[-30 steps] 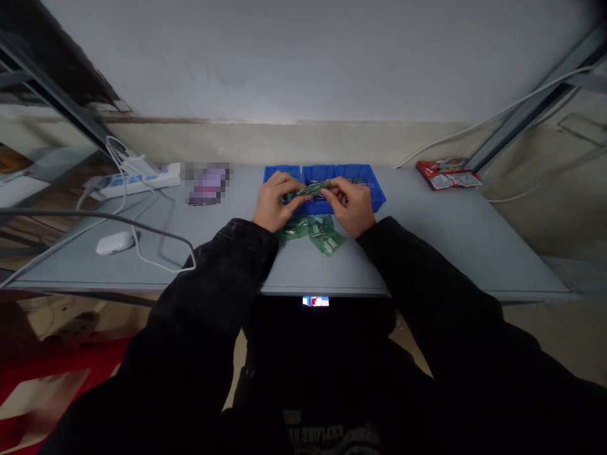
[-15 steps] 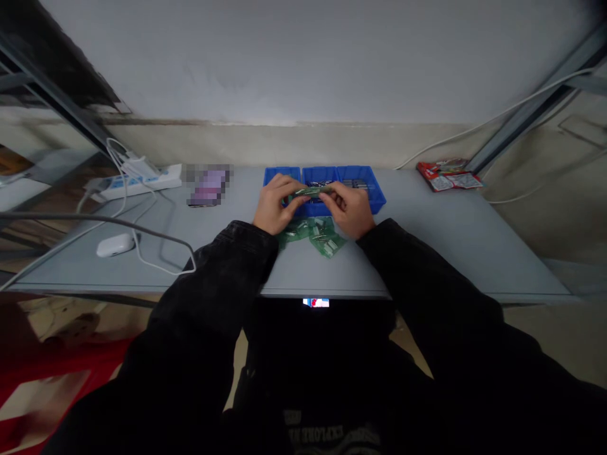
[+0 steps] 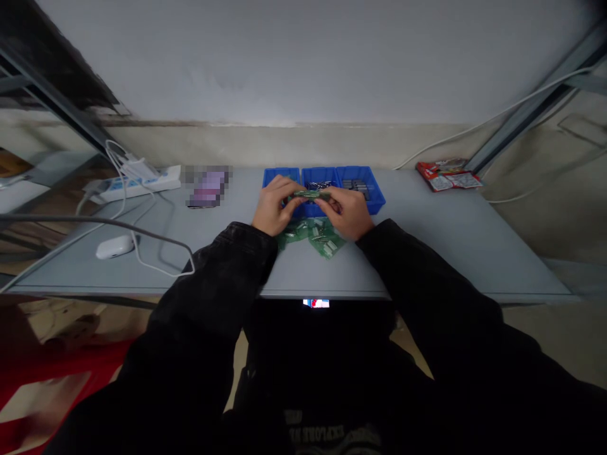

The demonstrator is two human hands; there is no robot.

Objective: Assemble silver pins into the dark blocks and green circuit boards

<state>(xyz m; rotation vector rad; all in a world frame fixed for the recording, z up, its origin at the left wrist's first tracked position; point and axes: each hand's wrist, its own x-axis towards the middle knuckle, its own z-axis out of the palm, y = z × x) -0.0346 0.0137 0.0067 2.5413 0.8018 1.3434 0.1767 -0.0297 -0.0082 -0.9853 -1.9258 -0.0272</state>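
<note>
Between my two hands a small green plastic bag [image 3: 310, 194] is stretched sideways, held above the front of the blue bins. My left hand [image 3: 275, 203] pinches its left end, and my right hand [image 3: 348, 212] grips the right end with thumb and fingers. What lies inside this bag is hard to make out. Behind it stand three blue bins [image 3: 375, 201] side by side; the middle one has thin metal pieces [image 3: 318, 185], the right one grey cylindrical pieces [image 3: 356, 186]. Below my hands, green bags with small parts [image 3: 327, 240] lie on the table.
On the grey table [image 3: 474, 246], a power strip [image 3: 156, 182] with white cables, a phone [image 3: 208, 188] and a white earbud case [image 3: 114, 246] are at the left. A red packet [image 3: 448, 175] lies at the back right. A wall rises behind.
My right hand has shifted very slightly left and down along the bag. My left hand stays almost still, and both keep hold of the green bag.
</note>
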